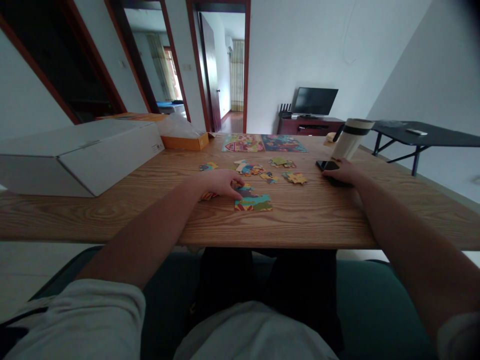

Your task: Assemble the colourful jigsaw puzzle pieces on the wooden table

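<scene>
My left hand (221, 183) is low over the table at the left edge of a partly joined jigsaw puzzle (255, 201). Its thumb and forefinger are apart, close to the puzzle's upper left corner; the other fingers are hidden. Some striped puzzle pieces (208, 196) show from under this hand. Loose and joined pieces lie beyond it, among them a cluster (250, 169) in the middle and a yellow one (295, 177) to the right. Across a black phone (327, 165) lies my right hand (342, 171), its fingers gripping the phone's sides.
Two colourful picture sheets (243, 143) lie at the table's far edge. A cream tumbler (350, 139) with a dark band stands behind the phone. On the left are a large white box (93, 155) and an orange box (185, 142) with clear plastic. The wooden table's (300, 225) front edge is near my lap.
</scene>
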A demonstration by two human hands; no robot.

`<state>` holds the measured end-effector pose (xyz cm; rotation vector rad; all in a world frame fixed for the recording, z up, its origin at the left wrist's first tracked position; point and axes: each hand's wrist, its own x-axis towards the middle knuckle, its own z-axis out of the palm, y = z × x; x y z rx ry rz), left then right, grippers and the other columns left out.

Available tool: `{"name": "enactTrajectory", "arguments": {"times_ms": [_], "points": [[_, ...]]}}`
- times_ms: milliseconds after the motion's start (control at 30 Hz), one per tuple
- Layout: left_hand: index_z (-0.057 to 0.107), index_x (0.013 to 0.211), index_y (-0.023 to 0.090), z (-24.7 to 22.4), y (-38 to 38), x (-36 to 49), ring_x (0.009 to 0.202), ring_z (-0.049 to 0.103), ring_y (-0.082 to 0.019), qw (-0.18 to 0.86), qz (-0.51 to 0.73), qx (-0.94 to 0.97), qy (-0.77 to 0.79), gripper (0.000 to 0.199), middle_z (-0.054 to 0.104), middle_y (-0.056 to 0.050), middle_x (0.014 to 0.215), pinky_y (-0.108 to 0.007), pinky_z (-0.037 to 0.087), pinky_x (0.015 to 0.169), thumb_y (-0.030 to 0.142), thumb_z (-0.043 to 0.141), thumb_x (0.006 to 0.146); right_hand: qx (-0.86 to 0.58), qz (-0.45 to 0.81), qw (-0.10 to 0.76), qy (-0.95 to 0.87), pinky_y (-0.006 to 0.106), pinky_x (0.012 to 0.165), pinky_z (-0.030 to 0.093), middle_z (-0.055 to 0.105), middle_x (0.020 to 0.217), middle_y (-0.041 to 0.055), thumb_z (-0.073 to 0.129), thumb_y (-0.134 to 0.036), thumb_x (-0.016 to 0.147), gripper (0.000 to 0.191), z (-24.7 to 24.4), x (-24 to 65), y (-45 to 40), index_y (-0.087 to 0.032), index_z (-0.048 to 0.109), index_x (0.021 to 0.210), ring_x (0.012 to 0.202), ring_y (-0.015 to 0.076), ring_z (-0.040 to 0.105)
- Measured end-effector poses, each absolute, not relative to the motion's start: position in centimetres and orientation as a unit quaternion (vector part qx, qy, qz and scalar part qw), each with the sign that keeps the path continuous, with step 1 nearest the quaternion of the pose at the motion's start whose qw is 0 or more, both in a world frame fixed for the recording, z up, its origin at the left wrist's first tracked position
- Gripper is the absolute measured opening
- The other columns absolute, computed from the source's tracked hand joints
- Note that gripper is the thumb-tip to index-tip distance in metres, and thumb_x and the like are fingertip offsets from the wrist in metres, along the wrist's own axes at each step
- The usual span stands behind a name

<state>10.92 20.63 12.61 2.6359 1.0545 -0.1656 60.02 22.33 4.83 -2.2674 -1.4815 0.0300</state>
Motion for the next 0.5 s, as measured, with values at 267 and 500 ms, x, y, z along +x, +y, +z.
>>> {"name": "enactTrajectory", "arguments": {"times_ms": [267,500], "points": [[0.068,0.126,0.018,14.4,23.3,7.2,0.101,0.067,-0.025,0.061,0.115,0.839,0.528,0.051,0.072,-0.011,0.118,-0.032,0.049,0.089,0.052,0.058,0.090,-0.855,0.030,0.195,-0.479,0.055,0.103,0.046,0.052,0.143,0.0284,0.077,-0.074,0.061,0.125,5.6,57.9,21.5,-0.012,0.025,0.157,0.127,0.0456,0.054],[0.072,0.116,0.017,14.8,24.1,5.8,0.098,0.068,-0.026,0.030,0.175,0.797,0.577,0.041,0.073,-0.011,0.109,-0.032,0.050,0.086,0.046,0.056,0.091,-0.855,0.007,0.193,-0.481,0.056,0.100,0.048,0.055,0.139,0.0270,0.074,-0.077,0.063,0.118,5.3,58.3,22.3,-0.014,0.032,0.153,0.125,0.0451,0.055]]}}
